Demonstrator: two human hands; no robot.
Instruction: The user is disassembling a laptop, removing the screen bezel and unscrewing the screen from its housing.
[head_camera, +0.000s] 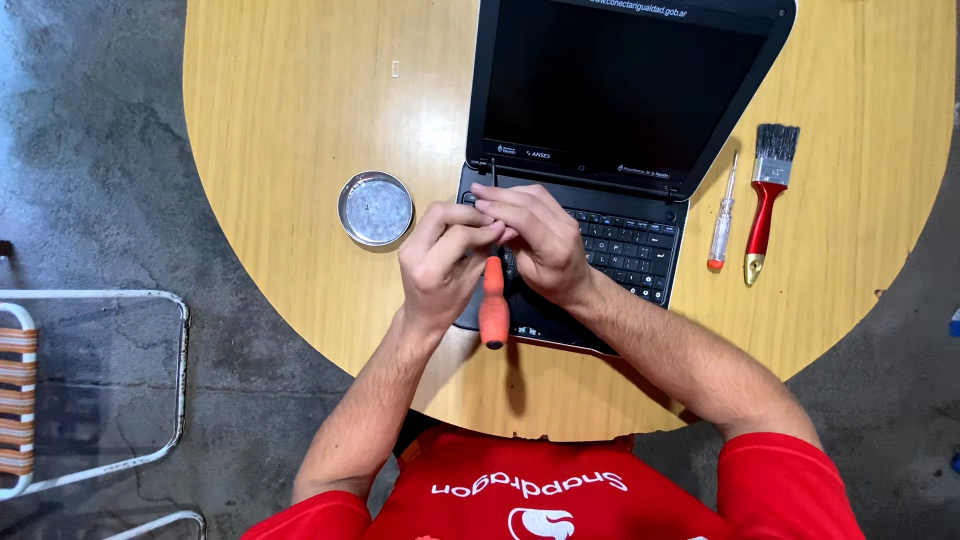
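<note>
You grasp the orange screwdriver (493, 300) with both hands: your left hand (442, 262) is wrapped around the top of its handle, and your right hand (537, 240) pinches near the shaft. The tip points at the hinge end of the laptop (640, 100), which sits at the desk's (290, 120) near edge. Keep the shaft upright and seated squarely before turning, or it may slip. The tin dish (375, 208) lies just left of the laptop; the spare screwdriver (722, 215) and the brush (768, 195) lie to its right.
</note>
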